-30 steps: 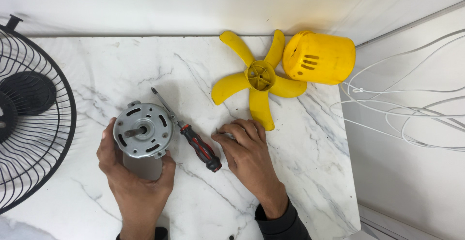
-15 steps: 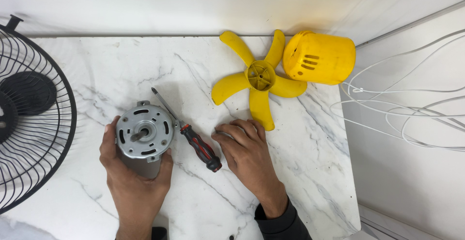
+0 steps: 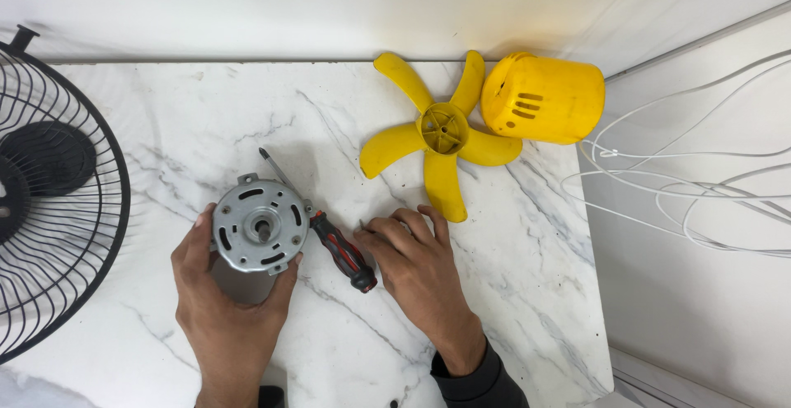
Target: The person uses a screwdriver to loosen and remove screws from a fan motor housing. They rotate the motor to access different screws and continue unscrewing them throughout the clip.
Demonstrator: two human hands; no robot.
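Note:
My left hand [image 3: 222, 309] grips a grey metal fan motor [image 3: 260, 227], holding it upright on the marble table [image 3: 165, 136] with its shaft end facing up. A screwdriver with a red and black handle [image 3: 344, 253] lies just right of the motor, its metal shaft running up-left behind the motor. My right hand [image 3: 416, 272] rests flat on the table, fingers curled, fingertips beside the screwdriver handle; whether it pinches something small I cannot tell. A yellow fan blade [image 3: 441, 136] lies above the right hand.
A yellow motor cover [image 3: 544, 99] lies on its side by the back wall, right of the blade. A black wire fan guard [image 3: 49, 194] overhangs the table's left end. White cables [image 3: 684, 185] trail over the lower surface past the table's right edge.
The motor has tipped and shifted slightly to the right in my left hand. My right hand has stayed almost still beside the screwdriver.

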